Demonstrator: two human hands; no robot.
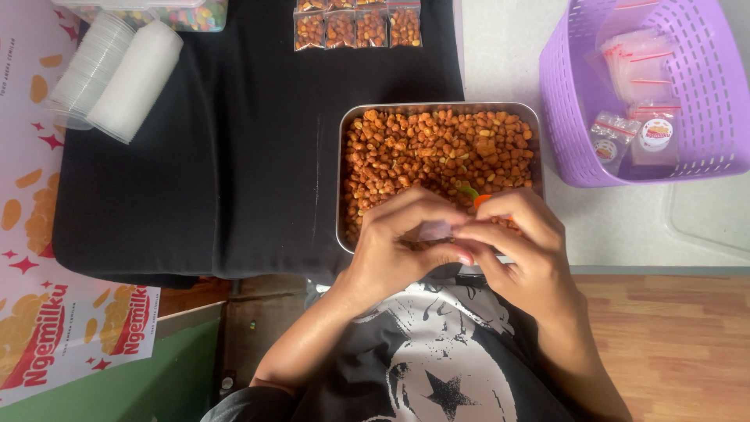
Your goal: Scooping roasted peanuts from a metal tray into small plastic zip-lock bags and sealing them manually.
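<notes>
The left hand (398,242) and the right hand (519,242) meet at the near edge of the metal tray (341,180), fingers pinched together on one small clear bag (435,230). Most of this bag is hidden by the fingers, so what it contains cannot be told. Behind the right hand an orange and green scoop (475,195) shows only a small part. The one tray is full of coated nuts (437,148); its near edge is covered by the hands. It stands on a black cloth (234,156). At the far edge of the cloth lie four filled bags (357,27), cut off by the frame. At the far left corner lie two stacks of plastic cups (117,70). To the right, one purple basket (625,94) holds empty bags, too many to count
</notes>
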